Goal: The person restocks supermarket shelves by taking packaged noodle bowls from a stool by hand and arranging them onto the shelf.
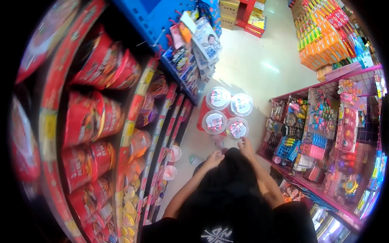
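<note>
Four round tubs with clear rims and printed lids stand in a cluster low in front of me: a back left tub (218, 98), a back right tub (241, 104), a front left tub (214, 122) and a front right tub (237, 128). My right hand (245, 147) is just below the front right tub, fingers partly spread; whether it touches the rim is unclear. My left hand (214, 159) is curled, lower and to the left, near a small pinkish thing (218, 140). Anything inside its fingers is hidden.
Shelves with red noodle packs (91, 117) line my left. Hanging packets (200, 44) jut out beyond them on a blue rack. On my right is a pink wire rack (279, 97) of small goods. Orange boxes (324, 46) are stacked farther back. Pale tiled floor (251, 60) lies between.
</note>
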Demonstrator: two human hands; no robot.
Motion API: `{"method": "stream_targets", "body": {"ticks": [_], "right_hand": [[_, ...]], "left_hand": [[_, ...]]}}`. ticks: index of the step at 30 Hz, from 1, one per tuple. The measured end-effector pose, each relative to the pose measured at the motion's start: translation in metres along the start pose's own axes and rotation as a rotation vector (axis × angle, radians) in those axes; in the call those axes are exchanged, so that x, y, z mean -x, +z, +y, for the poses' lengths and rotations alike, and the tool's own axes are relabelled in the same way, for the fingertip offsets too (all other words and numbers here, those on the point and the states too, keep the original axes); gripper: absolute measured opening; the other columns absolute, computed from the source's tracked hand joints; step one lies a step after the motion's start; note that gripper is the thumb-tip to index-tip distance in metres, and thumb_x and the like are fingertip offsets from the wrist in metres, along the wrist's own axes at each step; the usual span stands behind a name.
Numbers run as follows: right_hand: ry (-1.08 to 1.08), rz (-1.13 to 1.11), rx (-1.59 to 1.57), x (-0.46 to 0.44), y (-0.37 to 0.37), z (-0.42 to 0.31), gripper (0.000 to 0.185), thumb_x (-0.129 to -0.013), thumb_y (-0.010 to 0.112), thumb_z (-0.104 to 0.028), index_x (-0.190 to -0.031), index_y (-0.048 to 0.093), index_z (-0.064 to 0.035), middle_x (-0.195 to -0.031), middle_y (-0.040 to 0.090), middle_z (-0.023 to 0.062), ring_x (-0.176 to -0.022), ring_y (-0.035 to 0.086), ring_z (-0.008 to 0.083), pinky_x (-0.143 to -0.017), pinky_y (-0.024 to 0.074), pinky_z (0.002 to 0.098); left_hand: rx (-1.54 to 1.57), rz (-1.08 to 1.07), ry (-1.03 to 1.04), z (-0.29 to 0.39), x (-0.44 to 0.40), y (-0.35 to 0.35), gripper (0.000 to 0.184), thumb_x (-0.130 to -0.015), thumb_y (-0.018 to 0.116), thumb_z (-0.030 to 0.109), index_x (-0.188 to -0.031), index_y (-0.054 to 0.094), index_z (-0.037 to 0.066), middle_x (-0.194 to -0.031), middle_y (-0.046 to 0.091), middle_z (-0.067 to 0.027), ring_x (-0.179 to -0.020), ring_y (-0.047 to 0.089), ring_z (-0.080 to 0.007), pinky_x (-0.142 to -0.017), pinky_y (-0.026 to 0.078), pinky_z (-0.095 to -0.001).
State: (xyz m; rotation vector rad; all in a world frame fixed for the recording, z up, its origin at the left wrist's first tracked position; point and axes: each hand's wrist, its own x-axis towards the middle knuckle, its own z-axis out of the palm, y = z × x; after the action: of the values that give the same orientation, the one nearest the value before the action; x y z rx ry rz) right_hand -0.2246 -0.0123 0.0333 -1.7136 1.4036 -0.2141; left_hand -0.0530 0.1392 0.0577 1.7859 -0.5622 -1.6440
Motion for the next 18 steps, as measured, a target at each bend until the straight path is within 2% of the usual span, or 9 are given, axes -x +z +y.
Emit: {"method": "stream_targets", "body": {"ticks": [2,6,7,10,11,15,18], "right_hand": [[-0.012,-0.004,0.067,-0.022,-0.013,0.009,0.042,-0.078,0.064,-0.015,-0.116,0.053,-0.0024,-0.113,0.052,0.0203,-0.098,0.056,0.0296,-0.081,0.0482,0.0374],[0.015,0.111,0.13,-0.056,-0.021,0.027,0.05,-0.078,0.064,-0.016,-0.124,0.049,-0.0029,-0.11,0.054,0.0198,-0.092,0.058,0.0293,-0.082,0.0482,0.0379],[0.001,0.108,0.144,-0.065,-0.019,0.034,0.052,-0.078,0.065,-0.016,-0.126,0.048,-0.0033,-0.111,0.054,0.0201,-0.093,0.058,0.0295,-0.082,0.0481,0.0382],[0.03,0.02,0.102,-0.085,-0.018,0.042,0.061,-0.077,0.065,-0.017,-0.133,0.042,-0.0047,-0.119,0.051,0.0214,-0.101,0.057,0.0319,-0.088,0.0464,0.0391],[0.037,0.005,0.067,-0.088,-0.021,0.036,0.062,-0.078,0.065,-0.018,-0.133,0.041,-0.0044,-0.12,0.051,0.0216,-0.102,0.057,0.0322,-0.088,0.046,0.0391],[0.038,-0.069,-0.028,-0.102,-0.019,0.037,0.062,-0.08,0.065,-0.02,-0.134,0.041,-0.0032,-0.121,0.051,0.021,-0.102,0.057,0.031,-0.09,0.0445,0.0376],[0.23,-0.099,-0.136,-0.111,-0.02,0.039,0.058,-0.078,0.066,-0.014,-0.13,0.044,-0.0013,-0.12,0.051,0.0207,-0.103,0.055,0.0287,-0.09,0.0452,0.0373]], "left_hand": [[-0.07,0.009,-0.031,0.017,-0.025,0.002,0.052,-0.086,0.064,0.032,-0.124,0.048,0.001,-0.107,0.062,-0.0141,-0.093,0.062,-0.0199,-0.079,0.05,-0.0316],[0.023,0.098,-0.046,0.003,-0.075,0.015,0.054,-0.086,0.064,0.033,-0.125,0.047,0.0,-0.114,0.06,-0.0148,-0.098,0.06,-0.0208,-0.086,0.047,-0.0323],[0.091,0.068,-0.068,0.006,-0.085,0.016,0.063,-0.085,0.065,0.033,-0.132,0.04,-0.001,-0.12,0.056,-0.0163,-0.106,0.057,-0.0214,-0.09,0.045,-0.0324],[0.283,0.044,-0.132,0.038,-0.089,0.019,0.074,-0.084,0.067,0.032,-0.138,0.031,-0.002,-0.129,0.048,-0.0183,-0.116,0.051,-0.0221,-0.096,0.041,-0.0328],[0.308,-0.014,-0.18,0.048,-0.091,0.016,0.085,-0.082,0.069,0.033,-0.143,0.02,-0.001,-0.135,0.041,-0.0198,-0.122,0.046,-0.0228,-0.101,0.036,-0.0315],[0.499,-0.047,-0.2,0.034,-0.112,0.023,0.09,-0.081,0.07,0.034,-0.145,0.016,0.002,-0.135,0.042,-0.017,-0.127,0.04,-0.023,-0.104,0.032,-0.0385],[0.51,-0.044,-0.296,0.058,-0.111,0.022,0.089,-0.08,0.07,0.034,-0.145,0.015,0.005,-0.133,0.043,-0.0137,-0.128,0.038,-0.0227,-0.104,0.031,-0.0434]]}}
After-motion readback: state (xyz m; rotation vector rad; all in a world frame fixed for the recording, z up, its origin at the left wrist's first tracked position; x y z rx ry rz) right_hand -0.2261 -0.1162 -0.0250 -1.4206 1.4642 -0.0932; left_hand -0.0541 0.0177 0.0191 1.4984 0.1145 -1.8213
